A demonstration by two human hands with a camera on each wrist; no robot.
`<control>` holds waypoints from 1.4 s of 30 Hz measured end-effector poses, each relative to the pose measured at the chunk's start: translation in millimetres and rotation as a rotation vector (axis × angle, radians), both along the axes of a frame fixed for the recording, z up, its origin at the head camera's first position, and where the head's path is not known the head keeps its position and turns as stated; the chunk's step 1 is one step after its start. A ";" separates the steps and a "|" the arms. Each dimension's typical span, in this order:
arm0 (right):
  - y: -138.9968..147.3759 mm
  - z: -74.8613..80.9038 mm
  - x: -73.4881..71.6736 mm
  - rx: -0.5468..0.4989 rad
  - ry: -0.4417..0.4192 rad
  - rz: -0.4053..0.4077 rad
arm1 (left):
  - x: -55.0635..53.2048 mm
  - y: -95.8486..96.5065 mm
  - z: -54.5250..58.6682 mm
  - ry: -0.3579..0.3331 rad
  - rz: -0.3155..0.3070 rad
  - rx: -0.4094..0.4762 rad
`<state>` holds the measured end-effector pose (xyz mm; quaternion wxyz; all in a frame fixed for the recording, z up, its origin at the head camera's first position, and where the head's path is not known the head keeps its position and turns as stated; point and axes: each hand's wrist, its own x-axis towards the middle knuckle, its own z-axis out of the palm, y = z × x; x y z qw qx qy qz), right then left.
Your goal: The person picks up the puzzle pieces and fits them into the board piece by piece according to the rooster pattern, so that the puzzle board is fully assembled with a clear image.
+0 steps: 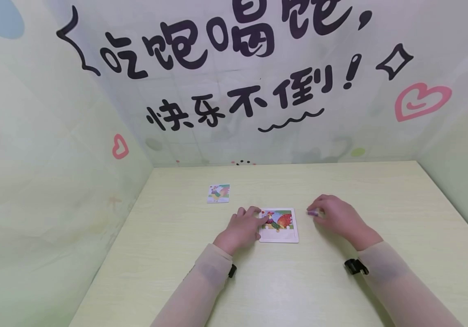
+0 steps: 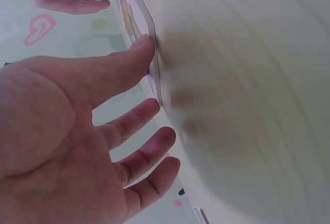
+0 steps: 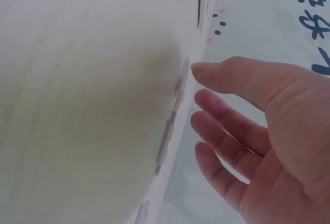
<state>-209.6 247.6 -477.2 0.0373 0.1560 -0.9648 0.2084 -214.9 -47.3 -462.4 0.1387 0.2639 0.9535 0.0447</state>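
Two pale sleeves were extended over the desk, and the puzzle tray, with a rooster picture above a white lower strip, was set mid-desk toward the far edge. Its left edge was touched by the left hand, fingers loosely spread; a purple piece was seen at the right hand, whether pinched could not be told. A rooster card was laid toward the far-left corner.
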 end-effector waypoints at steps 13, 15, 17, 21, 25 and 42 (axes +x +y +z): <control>6.3 0.7 -8.2 0.028 -0.046 -0.016 | -0.2 1.4 0.1 -0.003 0.000 -0.013; 6.7 0.2 -9.3 0.025 -0.057 -0.016 | 0.2 1.7 0.5 -0.004 0.003 -0.013; 6.8 0.1 -10.0 0.023 -0.074 -0.015 | 0.8 2.0 1.1 -0.005 0.006 -0.011; 6.5 0.1 -11.6 0.034 -0.101 -0.016 | 1.2 1.9 0.4 -0.002 0.009 -0.012; 5.4 2.1 -12.7 0.044 -0.107 -0.016 | 1.2 1.3 0.2 0.001 0.006 -0.017; 5.4 -0.3 -16.4 0.040 -0.092 0.018 | -0.3 0.9 -2.7 0.001 0.003 -0.015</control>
